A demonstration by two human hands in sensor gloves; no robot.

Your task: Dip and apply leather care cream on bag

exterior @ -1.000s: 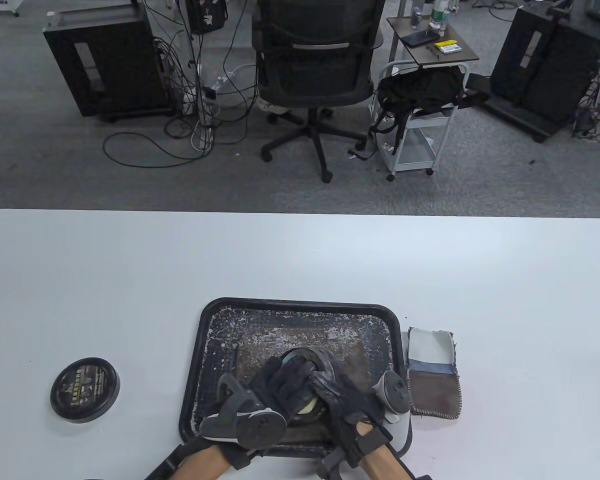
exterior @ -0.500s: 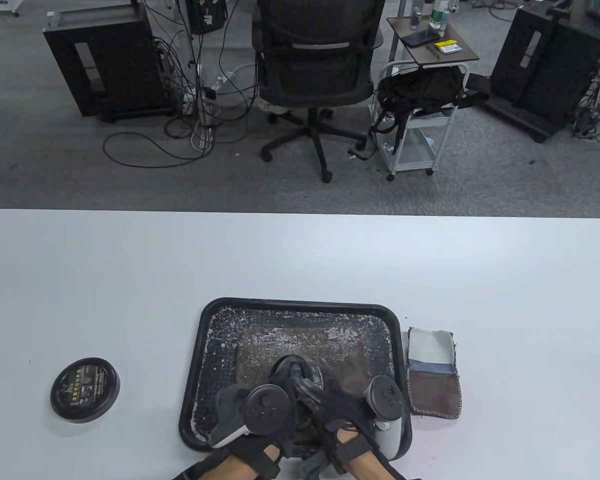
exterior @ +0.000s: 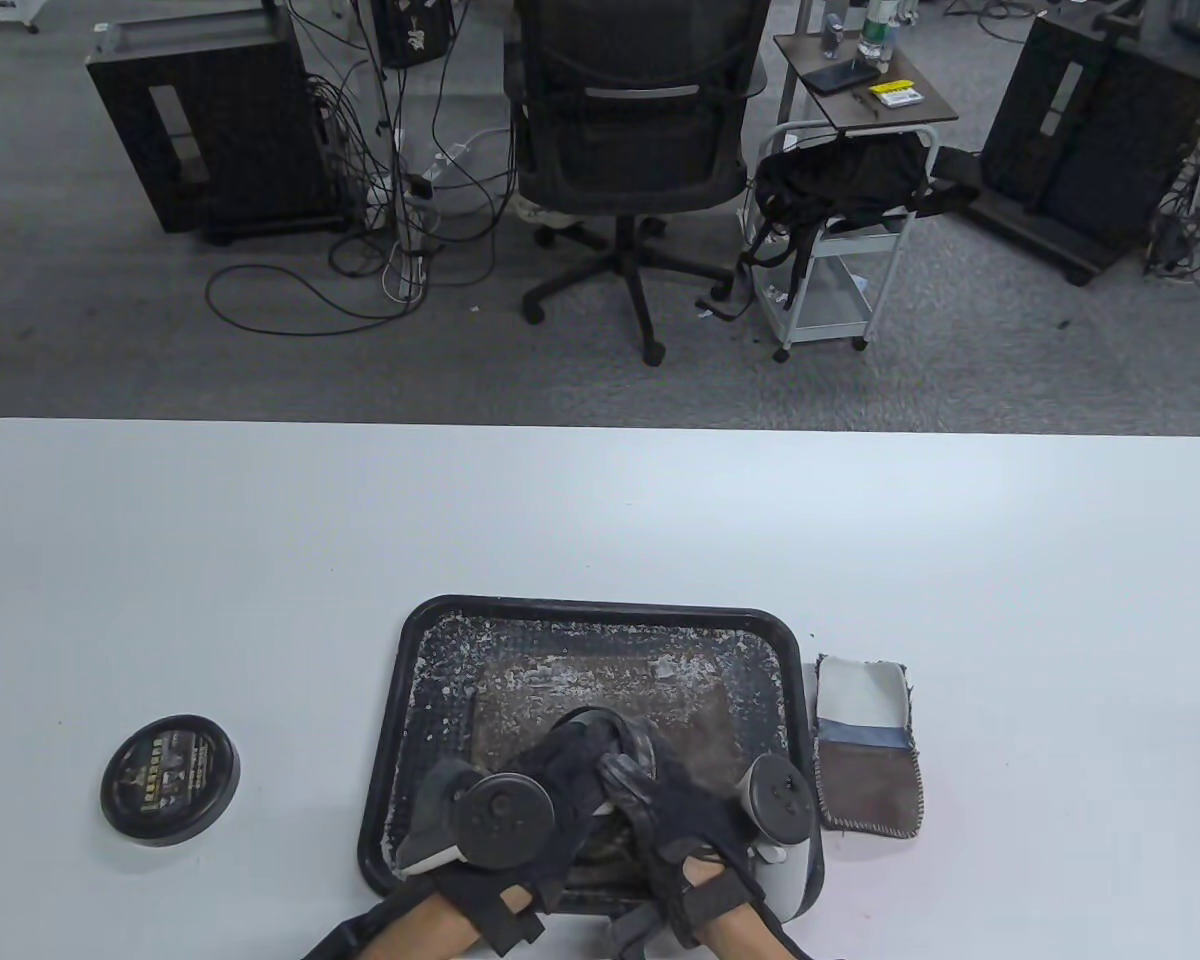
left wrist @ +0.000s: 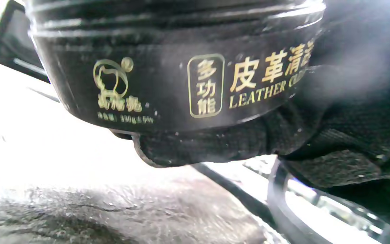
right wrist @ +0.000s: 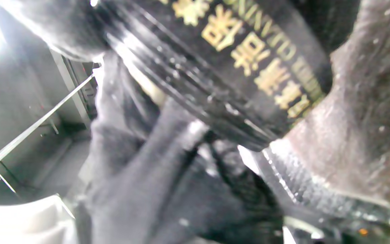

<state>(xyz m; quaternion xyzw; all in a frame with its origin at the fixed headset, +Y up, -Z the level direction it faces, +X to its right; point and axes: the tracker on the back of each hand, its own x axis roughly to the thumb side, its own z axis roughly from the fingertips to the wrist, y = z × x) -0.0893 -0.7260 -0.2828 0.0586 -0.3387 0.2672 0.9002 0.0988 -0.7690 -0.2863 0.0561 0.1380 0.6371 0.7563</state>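
Note:
A black cream jar (exterior: pixel 640 744) with gold lettering is held over the brown leather bag (exterior: pixel 705 725), which lies flat in a black tray (exterior: pixel 400 700). My left hand (exterior: pixel 572 748) grips the jar. In the left wrist view the jar (left wrist: pixel 181 67) rests on my gloved fingers (left wrist: pixel 215 145), clear of the leather (left wrist: pixel 113 210). My right hand (exterior: pixel 628 778) is closed against the jar's right side. The right wrist view shows the jar (right wrist: pixel 235 61) tilted, with a glove (right wrist: pixel 367 101) pressed on it. The jar's mouth is hidden by my hands.
The jar's black lid (exterior: pixel 170 780) lies on the white table (exterior: pixel 260 550), left of the tray. A folded cloth swatch (exterior: pixel 868 745) lies just right of the tray. The tray floor is flecked with white crumbs.
My left hand has rolled over the jar and its tracker now faces up. The pale cream seen in the jar's mouth a second ago is now covered. Both hands stay over the tray.

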